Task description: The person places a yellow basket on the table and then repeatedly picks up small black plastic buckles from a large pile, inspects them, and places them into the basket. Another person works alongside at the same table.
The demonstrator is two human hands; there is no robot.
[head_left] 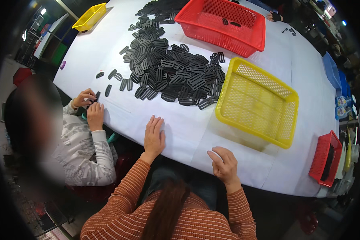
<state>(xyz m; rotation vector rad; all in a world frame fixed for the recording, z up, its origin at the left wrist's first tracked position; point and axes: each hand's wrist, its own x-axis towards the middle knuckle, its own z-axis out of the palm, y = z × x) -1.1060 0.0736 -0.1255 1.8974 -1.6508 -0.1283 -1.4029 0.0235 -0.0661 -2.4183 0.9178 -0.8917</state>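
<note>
View down past a dark ponytail (170,208) and rust-and-white striped sleeves (126,186) to the near side of a white table (180,128). At its edge, a right hand (226,166) with fingers loosely curled, thumb apart, and nothing visible in the grasp. Farther in, a left hand (153,136) with fingers extended and close together, palm down over the tabletop; underside hidden. To the left, a seated co-worker in a pale patterned top (80,156), with hands (95,114) together at a dark piece (97,96), partly covered by the fingers. At the right end of the table, a small red basket (318,162) with dark contents. Beyond the right hand, a large yellow mesh basket (260,100), with only bare mesh inside. Just beside its left rim, well beyond the left hand, a broad heap of black slotted buckles (164,68), with several strays toward the co-worker. Past the heap, a large red basket (216,39) with two black pieces (235,24) inside; far left, a smaller yellow basket (88,19); far right, another person's hand (275,17).
</note>
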